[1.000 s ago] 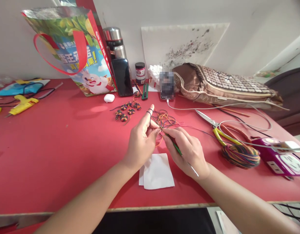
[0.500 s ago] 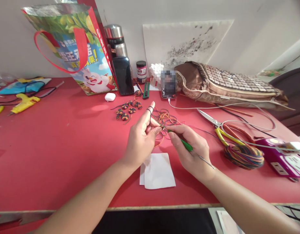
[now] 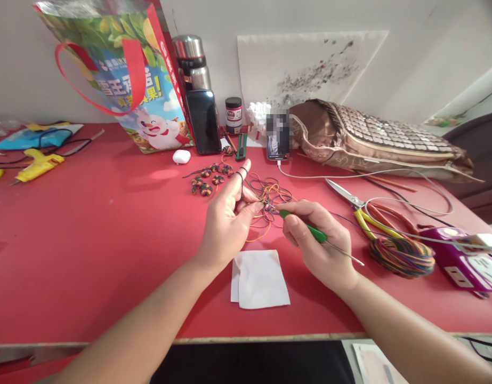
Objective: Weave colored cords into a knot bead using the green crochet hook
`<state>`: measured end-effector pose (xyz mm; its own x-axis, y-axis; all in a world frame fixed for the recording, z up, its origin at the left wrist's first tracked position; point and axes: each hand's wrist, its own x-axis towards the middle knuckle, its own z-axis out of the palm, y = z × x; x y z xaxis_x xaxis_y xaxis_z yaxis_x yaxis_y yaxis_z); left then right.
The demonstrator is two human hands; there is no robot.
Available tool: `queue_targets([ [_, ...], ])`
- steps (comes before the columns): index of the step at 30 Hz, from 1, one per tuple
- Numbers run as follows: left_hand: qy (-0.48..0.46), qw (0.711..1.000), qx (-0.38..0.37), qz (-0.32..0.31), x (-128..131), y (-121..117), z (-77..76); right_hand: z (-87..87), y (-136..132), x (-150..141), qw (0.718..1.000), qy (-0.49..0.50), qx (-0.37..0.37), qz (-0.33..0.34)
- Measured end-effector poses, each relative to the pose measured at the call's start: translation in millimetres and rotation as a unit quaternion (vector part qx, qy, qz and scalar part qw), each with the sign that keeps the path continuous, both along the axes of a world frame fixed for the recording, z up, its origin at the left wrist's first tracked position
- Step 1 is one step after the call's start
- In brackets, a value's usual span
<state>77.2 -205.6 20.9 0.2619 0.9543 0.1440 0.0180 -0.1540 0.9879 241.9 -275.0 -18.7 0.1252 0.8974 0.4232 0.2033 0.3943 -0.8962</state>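
My left hand (image 3: pixel 230 218) pinches a small piece of multicoloured crochet work (image 3: pixel 265 202) between thumb and fingers. Dark yarn loops around its raised index finger. In my right hand (image 3: pixel 320 240) is a crochet hook (image 3: pixel 316 233) with a green handle, its tip end at the crochet piece and its other metal end sticking out toward my wrist. Loose orange and dark yarn (image 3: pixel 275 189) lies tangled behind the fingers. Several small round crocheted pieces (image 3: pixel 206 189) rest beyond my left hand. A strand leads right to a variegated yarn bundle (image 3: pixel 401 257).
Scissors (image 3: pixel 360 208) lie at right beside a purple power strip (image 3: pixel 449 256). Folded white paper (image 3: pixel 264 280) sits in front of my hands. At the back stand a phone (image 3: pixel 277 136), a dark phone (image 3: pixel 203 122), a shopping bag (image 3: pixel 121 80) and a brown bag (image 3: pixel 373 133). A yellow glue gun (image 3: pixel 38 164) is left.
My right hand with the crochet hook has shifted slightly right and down, away from the left hand. My left hand has moved a little left, its index finger slightly more bent.
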Motion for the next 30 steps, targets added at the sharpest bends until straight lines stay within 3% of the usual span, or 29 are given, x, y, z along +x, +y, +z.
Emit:
queue_targets([
  [7, 0.007, 0.999, 0.028, -0.017, -4.7, 5.7, -7.4, 3.3, 5.3, 9.8, 0.999, 0.007, 0.007, 0.031],
  [16, 0.060, 0.996, 0.043, -0.048, -7.8, 6.2, -8.8, 17.9, 10.4, 27.9, 0.995, 0.045, -0.059, 0.060],
  [21, 0.051, 0.994, 0.045, -0.086, -7.1, 5.4, -9.0, 24.0, 15.0, 35.4, 0.983, 0.113, -0.118, 0.087],
  [26, 0.018, 0.993, 0.011, -0.115, -7.1, 4.1, -6.5, 28.9, 19.0, 39.2, 0.957, 0.192, -0.178, 0.124],
  [30, -0.025, 0.992, -0.048, -0.117, -4.6, 2.9, -4.6, 29.9, 19.3, 32.9, 0.943, 0.241, -0.181, 0.139],
])
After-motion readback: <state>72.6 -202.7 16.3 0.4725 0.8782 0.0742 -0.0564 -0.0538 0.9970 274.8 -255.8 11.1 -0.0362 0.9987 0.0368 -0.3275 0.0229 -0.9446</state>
